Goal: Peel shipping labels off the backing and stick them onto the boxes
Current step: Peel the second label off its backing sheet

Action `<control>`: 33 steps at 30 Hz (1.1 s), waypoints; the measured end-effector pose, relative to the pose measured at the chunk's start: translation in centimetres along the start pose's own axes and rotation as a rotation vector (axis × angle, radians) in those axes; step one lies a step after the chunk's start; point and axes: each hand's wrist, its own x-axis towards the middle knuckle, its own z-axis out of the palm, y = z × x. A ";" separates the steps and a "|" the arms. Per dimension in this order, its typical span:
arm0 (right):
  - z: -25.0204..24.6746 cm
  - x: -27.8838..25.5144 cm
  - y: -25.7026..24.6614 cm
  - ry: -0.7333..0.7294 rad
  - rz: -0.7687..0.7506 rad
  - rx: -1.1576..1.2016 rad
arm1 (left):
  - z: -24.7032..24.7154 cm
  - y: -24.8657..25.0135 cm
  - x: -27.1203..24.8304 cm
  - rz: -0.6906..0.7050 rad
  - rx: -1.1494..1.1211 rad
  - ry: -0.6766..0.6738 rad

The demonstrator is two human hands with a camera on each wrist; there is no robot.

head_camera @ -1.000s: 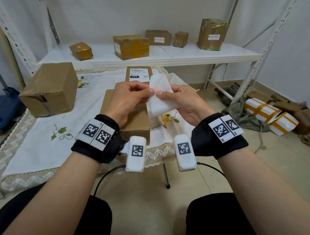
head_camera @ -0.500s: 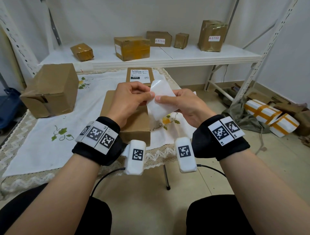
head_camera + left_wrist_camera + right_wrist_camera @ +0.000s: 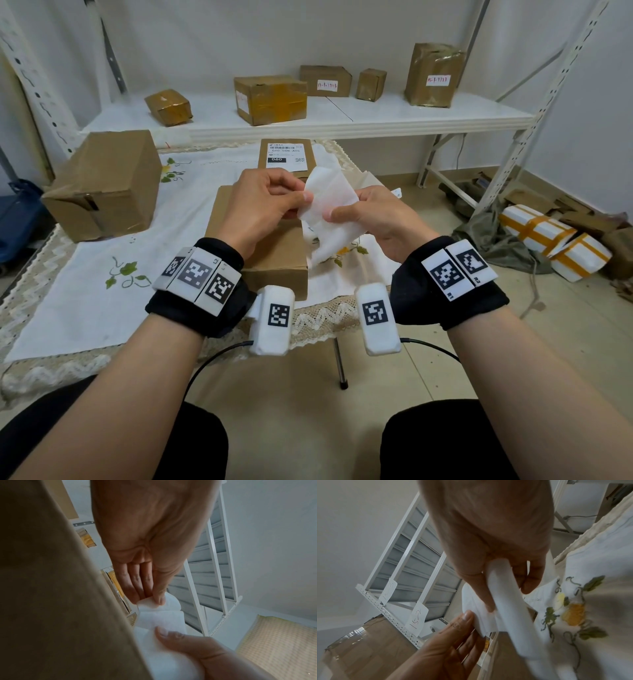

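My left hand (image 3: pixel 260 205) pinches the white paper label sheet (image 3: pixel 327 209) at its corner; my right hand (image 3: pixel 373 219) grips the backing. Pulling unevenly could tear or crease it.

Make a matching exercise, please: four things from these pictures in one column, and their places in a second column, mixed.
Things:
1. label sheet
2. labelled flat box
3. large plain box
4. white parcels with orange tape

Places:
A. on the floor at the right
B. pinched between left hand and right hand
C. left side of the tablecloth
D. far edge of the table, below the shelf

Pairs: 1-B, 2-D, 3-C, 4-A
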 end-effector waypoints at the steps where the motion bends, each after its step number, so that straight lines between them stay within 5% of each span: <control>1: 0.0 0.0 0.0 0.006 0.000 -0.013 | 0.0 -0.1 0.0 0.005 0.001 -0.003; 22: 0.3 -0.4 -0.5 0.029 0.010 -0.126 | -0.2 -0.1 0.1 -0.016 0.054 -0.008; 33: 0.5 -0.3 -0.1 0.077 -0.130 0.115 | 0.2 0.4 0.0 -0.097 -0.058 -0.019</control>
